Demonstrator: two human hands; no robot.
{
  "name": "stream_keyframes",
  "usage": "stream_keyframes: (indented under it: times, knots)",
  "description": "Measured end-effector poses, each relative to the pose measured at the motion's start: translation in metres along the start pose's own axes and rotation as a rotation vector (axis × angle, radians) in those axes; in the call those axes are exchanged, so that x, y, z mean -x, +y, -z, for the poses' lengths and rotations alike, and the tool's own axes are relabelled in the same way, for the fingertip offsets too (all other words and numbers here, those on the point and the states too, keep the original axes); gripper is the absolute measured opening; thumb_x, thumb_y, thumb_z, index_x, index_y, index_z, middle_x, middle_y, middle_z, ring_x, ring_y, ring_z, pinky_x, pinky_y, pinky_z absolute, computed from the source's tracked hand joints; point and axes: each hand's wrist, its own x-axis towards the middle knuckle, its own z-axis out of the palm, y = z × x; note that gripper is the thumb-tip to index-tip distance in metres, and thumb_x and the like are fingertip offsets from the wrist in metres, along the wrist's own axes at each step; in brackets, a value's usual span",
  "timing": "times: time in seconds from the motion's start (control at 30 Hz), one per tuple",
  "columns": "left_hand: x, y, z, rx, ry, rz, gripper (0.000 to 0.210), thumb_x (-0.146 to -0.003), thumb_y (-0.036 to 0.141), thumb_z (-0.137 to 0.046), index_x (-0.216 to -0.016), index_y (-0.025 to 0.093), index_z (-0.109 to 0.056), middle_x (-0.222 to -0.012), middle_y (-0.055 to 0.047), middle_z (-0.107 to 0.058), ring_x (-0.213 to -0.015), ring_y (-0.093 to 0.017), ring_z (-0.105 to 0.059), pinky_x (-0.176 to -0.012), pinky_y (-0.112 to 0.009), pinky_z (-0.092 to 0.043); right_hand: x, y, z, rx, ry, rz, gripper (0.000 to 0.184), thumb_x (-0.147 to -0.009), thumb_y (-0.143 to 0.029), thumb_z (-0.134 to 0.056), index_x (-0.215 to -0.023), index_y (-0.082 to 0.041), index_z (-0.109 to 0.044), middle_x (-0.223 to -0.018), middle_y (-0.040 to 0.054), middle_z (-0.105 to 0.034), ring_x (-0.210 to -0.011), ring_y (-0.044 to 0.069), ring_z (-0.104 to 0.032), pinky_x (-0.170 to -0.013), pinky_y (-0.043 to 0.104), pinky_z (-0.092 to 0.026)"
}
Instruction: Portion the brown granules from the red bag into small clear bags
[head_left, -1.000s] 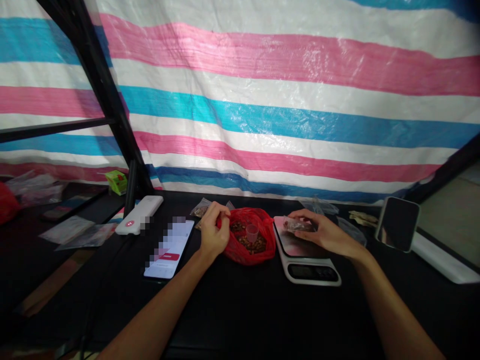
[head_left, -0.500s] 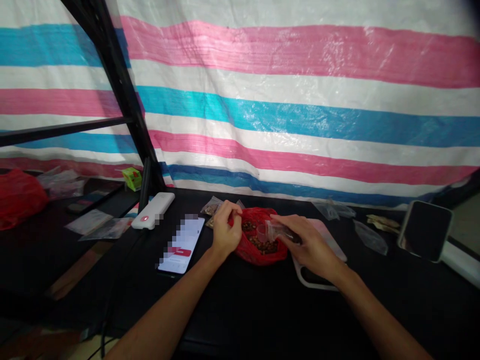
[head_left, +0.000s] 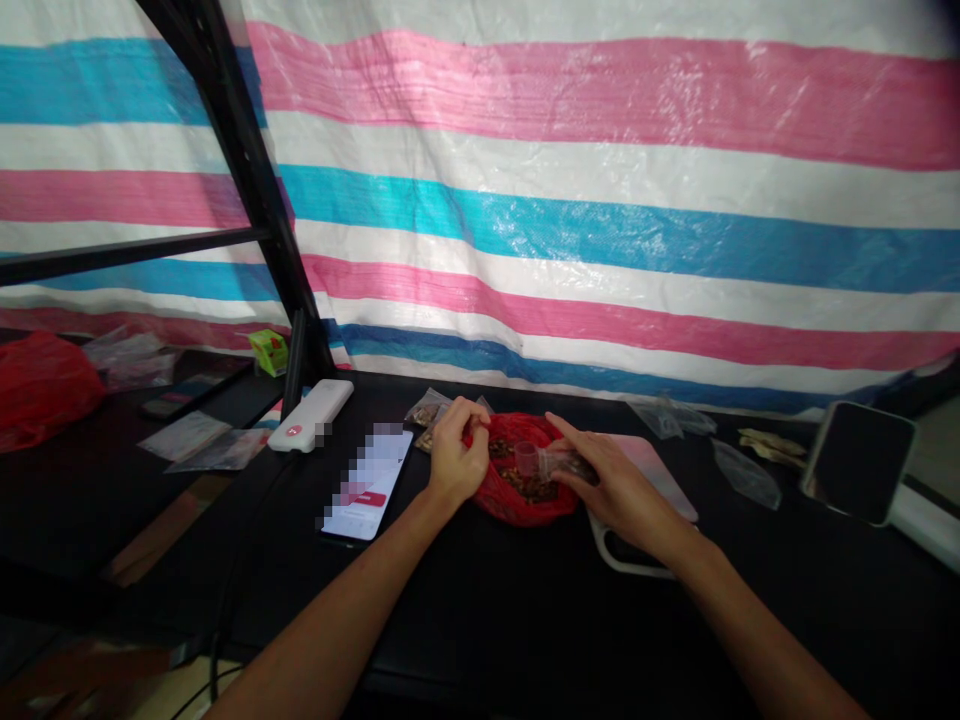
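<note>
A red plastic bag [head_left: 517,512] lies open on the dark table, with small brown pieces [head_left: 538,488] inside. My left hand [head_left: 459,455] is closed at the bag's left rim, fingers curled in against it. My right hand [head_left: 619,490] holds a small clear container [head_left: 556,464] on its side over the bag. The container's round mouth points left above the brown pieces. What it holds is partly covered by my fingers. Small clear bags with brown contents [head_left: 427,412] lie just behind my left hand.
A lit phone [head_left: 367,485] and a white power bank [head_left: 311,415] lie to the left. Under my right arm sits a pale cutting board [head_left: 660,480] with a handle. Clear plastic bags [head_left: 742,472] and a dark-screened device [head_left: 855,462] are at right. A black metal post [head_left: 255,190] rises at left.
My right hand has rolled slightly over the clear container, with its fingers more extended and covering more of it. My left hand stays at the bag's rim. The whole view has shifted a little.
</note>
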Motion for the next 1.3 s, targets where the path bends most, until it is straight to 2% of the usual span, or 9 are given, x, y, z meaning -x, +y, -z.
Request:
stream_keyframes:
  times: [0.27, 0.4, 0.53, 0.63, 0.77, 0.87, 1.0, 1.17, 1.3]
  knots:
    - [0.000, -0.003, 0.000, 0.008, -0.008, -0.002, 0.019, -0.085, 0.006, -0.049, -0.078, 0.020, -0.058, -0.077, 0.000, -0.057, -0.070, -0.016, -0.053, -0.065, -0.030, -0.040, -0.001, -0.003, 0.002, -0.078, 0.025, -0.036, 0.065, -0.098, -0.030, -0.063, -0.159, -0.035, -0.041, -0.124, 0.0059, -0.075, -0.110, 0.027, -0.070, -0.103, 0.050, -0.054]
    - [0.001, -0.004, 0.000, 0.005, -0.008, -0.001, 0.018, -0.086, 0.006, -0.049, -0.078, 0.020, -0.058, -0.076, 0.000, -0.057, -0.068, -0.015, -0.052, -0.064, -0.030, -0.039, 0.000, -0.003, 0.015, -0.173, 0.152, -0.149, 0.062, -0.097, -0.039, -0.065, -0.155, -0.033, -0.045, -0.131, 0.0069, -0.072, -0.114, 0.027, -0.070, -0.101, 0.046, -0.056]
    - [0.001, -0.002, 0.001, 0.007, 0.002, -0.009, 0.019, -0.085, 0.006, -0.049, -0.077, 0.020, -0.058, -0.075, 0.000, -0.057, -0.068, -0.015, -0.052, -0.064, -0.030, -0.039, 0.003, 0.016, 0.033, -0.150, 0.253, -0.238, 0.048, -0.098, -0.044, -0.063, -0.143, -0.030, -0.057, -0.126, 0.0078, -0.074, -0.111, 0.028, -0.072, -0.098, 0.045, -0.057]
    - [0.000, 0.000, 0.001, -0.005, -0.001, -0.010, 0.019, -0.085, 0.007, -0.049, -0.076, 0.020, -0.058, -0.076, 0.000, -0.057, -0.068, -0.016, -0.053, -0.064, -0.031, -0.039, 0.008, 0.036, 0.043, 0.023, 0.162, -0.259, 0.041, -0.096, -0.042, -0.064, -0.136, -0.030, -0.063, -0.130, 0.0080, -0.072, -0.112, 0.031, -0.071, -0.100, 0.049, -0.056]
    - [0.000, -0.002, 0.001, 0.001, -0.001, -0.015, 0.018, -0.085, 0.007, -0.050, -0.077, 0.020, -0.058, -0.076, 0.000, -0.056, -0.068, -0.016, -0.052, -0.064, -0.031, -0.038, 0.015, 0.054, 0.048, 0.134, 0.010, -0.212, 0.051, -0.095, -0.045, -0.064, -0.145, -0.034, -0.056, -0.142, 0.0077, -0.064, -0.126, 0.034, -0.064, -0.105, 0.052, -0.052]
    - [0.000, -0.003, 0.002, -0.001, -0.008, -0.026, 0.018, -0.085, 0.006, -0.050, -0.077, 0.021, -0.058, -0.075, 0.000, -0.056, -0.067, -0.016, -0.052, -0.065, -0.031, -0.038, 0.015, 0.058, 0.052, 0.138, 0.071, -0.205, 0.051, -0.097, -0.049, -0.062, -0.145, -0.032, -0.056, -0.143, 0.0092, -0.063, -0.129, 0.033, -0.061, -0.108, 0.053, -0.050]
    - [0.000, 0.001, 0.004, -0.034, -0.096, -0.086, 0.017, -0.084, 0.005, -0.051, -0.081, 0.021, -0.057, -0.077, 0.000, -0.055, -0.072, -0.017, -0.054, -0.068, -0.032, -0.041, 0.011, 0.045, 0.058, 0.198, 0.209, -0.084, 0.026, -0.098, -0.043, -0.060, -0.116, -0.027, -0.071, -0.126, 0.0099, -0.066, -0.123, 0.032, -0.060, -0.107, 0.052, -0.047]
    - [0.002, 0.006, 0.003, -0.168, -0.379, -0.170, 0.019, -0.081, 0.004, -0.054, -0.086, 0.022, -0.060, -0.087, -0.004, -0.063, -0.087, -0.022, -0.060, -0.079, -0.036, -0.046, 0.006, 0.007, 0.047, 0.368, 0.002, 0.011, 0.014, -0.093, -0.029, -0.063, -0.088, -0.030, -0.077, -0.130, 0.0050, -0.067, -0.126, 0.035, -0.053, -0.106, 0.059, -0.042]
    - [0.002, 0.003, 0.001, -0.238, -0.376, -0.160, 0.020, -0.080, 0.004, -0.054, -0.085, 0.022, -0.060, -0.088, -0.004, -0.065, -0.087, -0.023, -0.061, -0.081, -0.038, -0.047, 0.009, -0.016, 0.026, 0.524, -0.065, 0.041, 0.014, -0.085, -0.025, -0.066, -0.091, -0.028, -0.079, -0.138, 0.0049, -0.067, -0.138, 0.039, -0.047, -0.115, 0.066, -0.034]
